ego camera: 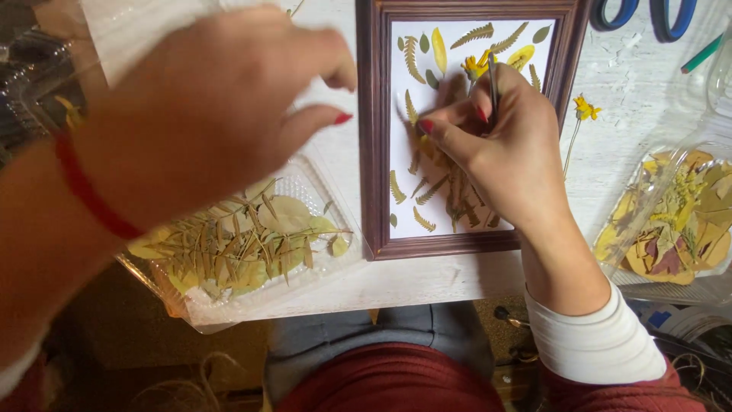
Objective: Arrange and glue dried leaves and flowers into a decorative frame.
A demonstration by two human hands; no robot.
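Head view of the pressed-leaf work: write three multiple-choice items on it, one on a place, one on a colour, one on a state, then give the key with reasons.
1. Where does the clear tray of green leaves lie?
A. left of the wooden frame
B. inside the frame
C. on the scissors

2. What colour are the scissors handles?
A. red
B. blue
C. white

3. What is the right hand doing?
A. resting flat and empty
B. pinching thin tweezers over the frame
C. gripping the green pencil

Key: 1 A, the tray sits beside the frame's left edge, below the left hand. 2 B, blue loops show at the top right. 3 B, the fingers close on a thin metal tool above the white sheet.
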